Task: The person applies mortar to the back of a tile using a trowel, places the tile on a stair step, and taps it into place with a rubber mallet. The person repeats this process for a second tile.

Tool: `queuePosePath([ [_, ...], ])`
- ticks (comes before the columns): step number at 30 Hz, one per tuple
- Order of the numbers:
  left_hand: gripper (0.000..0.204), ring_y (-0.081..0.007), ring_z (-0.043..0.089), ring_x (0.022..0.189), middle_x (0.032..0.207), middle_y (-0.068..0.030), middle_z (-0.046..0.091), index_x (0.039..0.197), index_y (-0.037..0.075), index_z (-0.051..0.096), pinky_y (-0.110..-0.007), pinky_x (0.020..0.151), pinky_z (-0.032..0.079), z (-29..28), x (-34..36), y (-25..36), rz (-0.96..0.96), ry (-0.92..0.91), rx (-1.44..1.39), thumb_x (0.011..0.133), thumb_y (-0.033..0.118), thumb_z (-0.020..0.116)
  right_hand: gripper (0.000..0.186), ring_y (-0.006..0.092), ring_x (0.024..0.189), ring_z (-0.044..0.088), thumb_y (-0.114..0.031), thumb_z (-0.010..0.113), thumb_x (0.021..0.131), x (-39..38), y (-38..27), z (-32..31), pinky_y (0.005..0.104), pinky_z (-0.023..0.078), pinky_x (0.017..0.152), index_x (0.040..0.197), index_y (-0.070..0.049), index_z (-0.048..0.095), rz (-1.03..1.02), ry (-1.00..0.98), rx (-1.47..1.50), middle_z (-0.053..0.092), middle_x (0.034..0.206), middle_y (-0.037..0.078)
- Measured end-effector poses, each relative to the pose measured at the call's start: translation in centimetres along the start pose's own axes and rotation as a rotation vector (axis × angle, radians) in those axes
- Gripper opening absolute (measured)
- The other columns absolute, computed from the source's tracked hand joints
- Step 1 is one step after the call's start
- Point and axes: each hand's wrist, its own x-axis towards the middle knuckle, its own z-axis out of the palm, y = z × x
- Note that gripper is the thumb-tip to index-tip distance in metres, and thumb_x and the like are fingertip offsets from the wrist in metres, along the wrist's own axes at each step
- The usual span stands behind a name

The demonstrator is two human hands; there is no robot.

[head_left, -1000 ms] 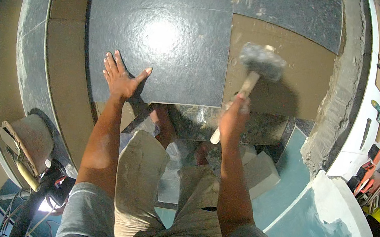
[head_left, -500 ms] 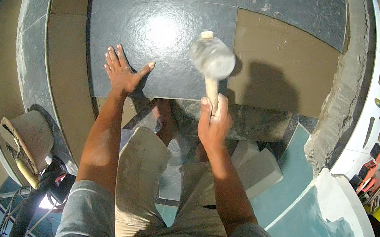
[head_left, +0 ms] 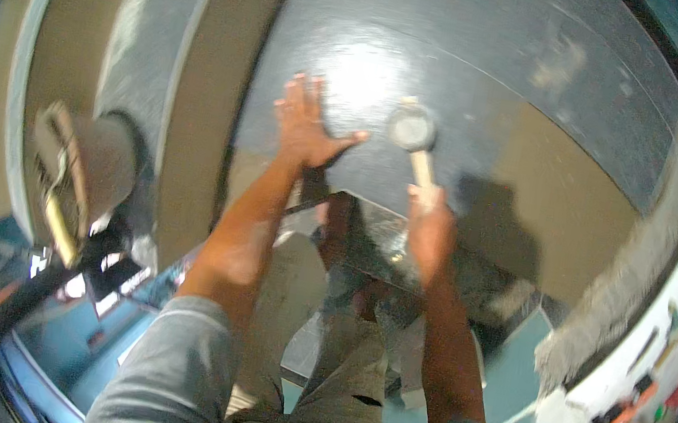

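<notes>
My right hand grips the pale wooden handle of a mallet, its round grey head over the dark tile. Whether the head touches the surface cannot be told. Flat on the large dark grey tile lies my left hand, fingers spread and thumb pointing toward the mallet. A bright glare shows on the tile just beyond that hand. To the right of the tile is a brown-surfaced section, with a shadow falling over its near part.
A bucket with a yellow handle grip stands at the left on stepped strips of brown and dark grey. Rough cement edges the right side. Beyond it, assorted tools lie on a white surface. My knees are below the tile's near edge.
The whole view has swung, so the scene sits tilted and farther right, with blur. The mallet head has shifted relative to my left hand and is closer to it. My left hand stays on the tile.
</notes>
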Motion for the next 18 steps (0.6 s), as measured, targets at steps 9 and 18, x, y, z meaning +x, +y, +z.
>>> queuePosePath([
  [9,0.143,-0.0340,-0.004,0.161,0.174,-0.0186,0.000,0.166,0.002,0.004,-0.049,0.130,0.003,0.3,-2.5,-3.1,-0.121,0.083,-0.184,0.071,0.094,0.059,0.052,0.0413,0.095,0.066,-0.047,0.050,0.107,-0.4,-2.1,0.2,0.0479,0.051,0.089,0.132,-0.002,0.053,-0.349,0.057,0.312,0.067,0.107,0.025],
  [18,0.141,-0.0318,0.000,0.162,0.174,-0.0181,0.002,0.166,0.003,0.003,-0.047,0.131,0.005,0.7,-4.3,-7.2,-0.164,0.101,-0.266,0.072,0.093,0.058,0.042,0.0241,0.074,0.055,-0.040,0.049,0.109,3.5,-8.9,4.7,0.0408,0.048,0.070,0.117,0.000,0.058,-0.493,0.021,0.091,0.059,0.081,0.014],
])
